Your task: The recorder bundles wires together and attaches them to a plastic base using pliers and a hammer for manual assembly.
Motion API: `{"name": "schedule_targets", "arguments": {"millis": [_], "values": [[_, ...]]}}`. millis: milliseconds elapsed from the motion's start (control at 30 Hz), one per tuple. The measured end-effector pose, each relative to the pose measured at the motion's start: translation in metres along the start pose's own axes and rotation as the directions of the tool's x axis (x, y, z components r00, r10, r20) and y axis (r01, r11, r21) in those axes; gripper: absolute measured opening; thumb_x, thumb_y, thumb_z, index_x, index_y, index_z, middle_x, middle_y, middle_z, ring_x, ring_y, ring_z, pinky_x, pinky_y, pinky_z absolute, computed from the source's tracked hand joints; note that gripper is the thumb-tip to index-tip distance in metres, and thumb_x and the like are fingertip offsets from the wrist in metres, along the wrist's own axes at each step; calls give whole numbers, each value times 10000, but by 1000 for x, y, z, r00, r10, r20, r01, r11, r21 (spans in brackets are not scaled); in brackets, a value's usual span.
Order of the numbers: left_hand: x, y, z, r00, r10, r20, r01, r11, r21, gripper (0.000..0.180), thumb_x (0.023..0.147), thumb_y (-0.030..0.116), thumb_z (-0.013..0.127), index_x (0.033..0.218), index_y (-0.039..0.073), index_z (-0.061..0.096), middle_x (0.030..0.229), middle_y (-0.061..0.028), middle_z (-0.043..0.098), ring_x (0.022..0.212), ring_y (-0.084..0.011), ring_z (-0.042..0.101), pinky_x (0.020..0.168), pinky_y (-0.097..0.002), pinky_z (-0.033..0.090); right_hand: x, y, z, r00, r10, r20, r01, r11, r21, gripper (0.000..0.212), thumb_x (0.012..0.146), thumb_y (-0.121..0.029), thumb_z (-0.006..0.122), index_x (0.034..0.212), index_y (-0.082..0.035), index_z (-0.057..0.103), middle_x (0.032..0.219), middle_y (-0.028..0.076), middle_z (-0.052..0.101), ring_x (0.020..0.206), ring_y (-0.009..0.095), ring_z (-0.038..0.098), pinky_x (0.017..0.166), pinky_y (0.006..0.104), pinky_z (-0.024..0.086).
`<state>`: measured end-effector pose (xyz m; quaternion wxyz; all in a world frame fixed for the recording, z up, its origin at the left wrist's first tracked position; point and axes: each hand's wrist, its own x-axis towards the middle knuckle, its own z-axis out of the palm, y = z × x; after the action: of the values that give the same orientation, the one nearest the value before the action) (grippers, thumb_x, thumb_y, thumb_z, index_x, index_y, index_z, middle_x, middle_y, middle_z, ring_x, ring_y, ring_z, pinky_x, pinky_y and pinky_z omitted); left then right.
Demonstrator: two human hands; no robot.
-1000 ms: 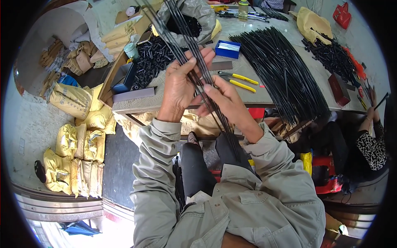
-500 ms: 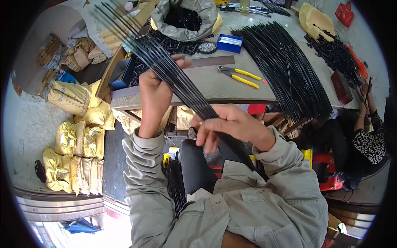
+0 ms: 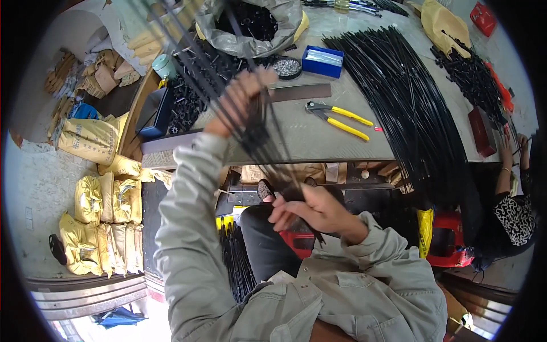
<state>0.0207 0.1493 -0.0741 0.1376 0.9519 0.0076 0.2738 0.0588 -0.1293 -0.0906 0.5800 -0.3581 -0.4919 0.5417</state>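
Note:
A bundle of long, thin black rods [image 3: 259, 141] slants across my front, its upper ends fanned out and smeared by motion. Closed around the lower end of the bundle is my right hand [image 3: 320, 212], just above my lap. My left hand [image 3: 240, 102] is raised at the bundle's upper part, with rods passing in front of it. Blur hides whether its fingers grip them. On the table [image 3: 285, 134] beyond lie pliers with yellow handles [image 3: 345, 121], to the right of the bundle.
A large pile of black rods [image 3: 407, 97] covers the table's right part. Behind stand a blue box [image 3: 322, 61], a dish of small metal pieces [image 3: 287, 68] and a sack of black parts [image 3: 250, 25]. Another person's hand [image 3: 506, 157] is at far right. More rods [image 3: 236, 259] stand beside my leg.
The rods have spread apart and blurred at their upper ends. My left hand has moved up and slightly right; my right hand has dropped lower, still around the rods. The view has shifted slightly.

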Motion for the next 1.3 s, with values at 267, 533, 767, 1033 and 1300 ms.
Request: {"name": "schedule_targets", "arguments": {"millis": [267, 533, 767, 1033, 1300], "values": [[-33, -18, -14, 925, -213, 314, -53, 746, 664, 824, 723, 391, 630, 1394, 117, 238, 1446, -148, 207, 1342, -281, 191, 1057, -477, 165, 13, 147, -28, 975, 129, -180, -78, 961, 267, 197, 947, -81, 372, 1073, 35, 469, 907, 130, 598, 866, 185, 614, 771, 277, 494], [-87, 47, 19, 909, -72, 410, -6, 983, 186, 942, 665, 572, 624, 1367, 44, 284, 1435, -172, 213, 1342, -335, 155, 1067, -438, 172, 32, 234, -72, 985, 137, 101, -94, 933, -347, 272, 923, -194, 447, 1047, 39, 510, 889, 175, 603, 852, 213, 611, 779, 299, 470], [-81, 36, 41, 964, 22, 264, -46, 995, 85, 841, 690, 547, 606, 1310, 25, 377, 1386, -147, 325, 1298, -308, 283, 1046, -430, 256, 28, 147, -101, 965, 171, -201, -247, 314, -917, 261, 854, -248, 513, 1002, -37, 556, 883, 146, 625, 752, 313, 617, 650, 395, 472], [-79, 43, 32, 949, 40, 312, -127, 956, 264, 700, 767, 442, 538, 1316, 42, 370, 1381, -89, 353, 1278, -285, 324, 1017, -411, 312, 94, -7, -101, 898, -366, -242, -120, 326, -938, 241, 889, -244, 498, 969, -46, 609, 774, 132, 625, 683, 255, 615, 613, 345, 470], [-83, 32, 42, 947, 87, 308, -181, 939, 291, 597, 775, 312, 533, 1312, 91, 392, 1386, -64, 352, 1277, -265, 329, 999, -426, 332, 243, 20, -200, 953, -282, -115, -18, 325, -946, 311, 913, -273, 466, 952, 5, 599, 796, 97, 640, 767, 169, 601, 715, 293, 458]]}}
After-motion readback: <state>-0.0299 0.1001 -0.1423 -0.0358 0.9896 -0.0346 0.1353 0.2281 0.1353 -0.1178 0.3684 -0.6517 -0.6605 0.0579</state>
